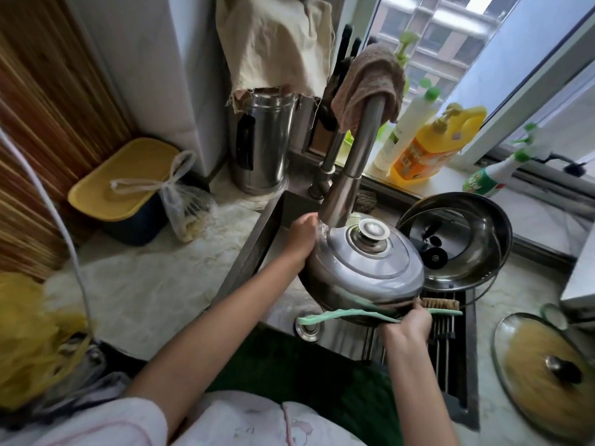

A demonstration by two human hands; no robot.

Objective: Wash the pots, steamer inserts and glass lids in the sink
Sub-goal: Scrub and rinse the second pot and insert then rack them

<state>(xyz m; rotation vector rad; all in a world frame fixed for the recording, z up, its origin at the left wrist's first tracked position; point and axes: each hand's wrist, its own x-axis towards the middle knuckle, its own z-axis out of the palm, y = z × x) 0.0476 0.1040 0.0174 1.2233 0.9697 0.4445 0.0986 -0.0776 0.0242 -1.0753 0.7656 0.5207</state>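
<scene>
A stainless steel lid (363, 262) with a round knob is held tilted over the sink (257, 249), directly under the faucet (351, 175) spout, its domed top facing the camera. The left hand (301, 239) grips the lid's far-left rim, fingers curled behind the edge. The right hand (410, 320) is closed around a green-handled brush (370, 313) at the lid's near rim; the bristles poke out just right of the hand, the handle stretches left across the lid's lower edge.

Right of the lid, a steel pot (467, 239) lies tipped on the sink's right side, its open mouth facing the lid, with dark parts inside. Further right of the lid, on the bench (145, 284), a glass lid (547, 365) lies flat, knob up. A brownish cloth (370, 82) hangs over the faucet's arch. Behind the faucet, a yellow detergent bottle (431, 149) stands on the windowsill. Left of the faucet stands a tall steel canister (260, 143).
</scene>
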